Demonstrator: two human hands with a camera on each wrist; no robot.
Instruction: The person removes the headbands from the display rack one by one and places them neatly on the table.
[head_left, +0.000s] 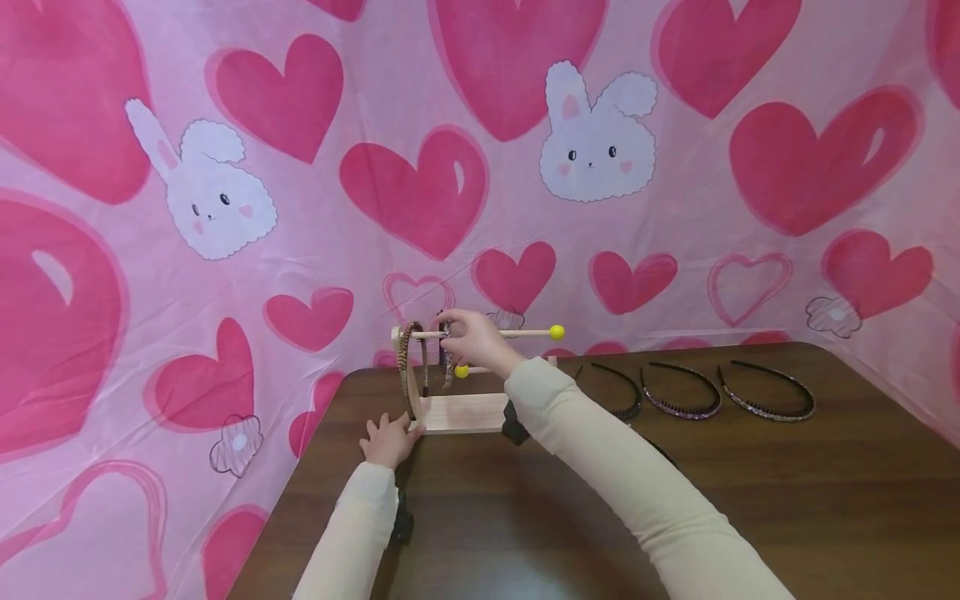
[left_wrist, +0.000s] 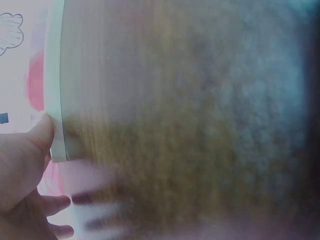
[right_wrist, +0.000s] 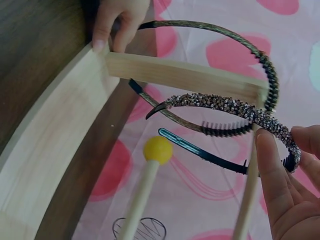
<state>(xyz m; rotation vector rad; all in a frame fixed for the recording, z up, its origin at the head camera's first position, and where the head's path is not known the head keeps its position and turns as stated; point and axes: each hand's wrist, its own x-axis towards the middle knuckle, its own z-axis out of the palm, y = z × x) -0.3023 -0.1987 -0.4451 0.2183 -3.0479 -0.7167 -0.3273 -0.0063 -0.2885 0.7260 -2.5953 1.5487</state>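
Note:
My right hand pinches a headband crusted with sparkly stones between thumb and fingers. This headband loops around the upper rod of a wooden stand, its two ends pointing away from the hand in the right wrist view. Further in, near the stand's upright, a brown braided headband with small comb teeth hangs on the same rod. My left hand touches the left corner of the stand's base. In the left wrist view its thumb presses the pale wooden edge, other fingers extended and apart.
A yellow ball tips the upper rod, and another yellow ball ends a lower rod. Several dark toothed headbands, including a glittery one and a purplish one, lie on the brown table to the right. A pink heart-print cloth hangs behind.

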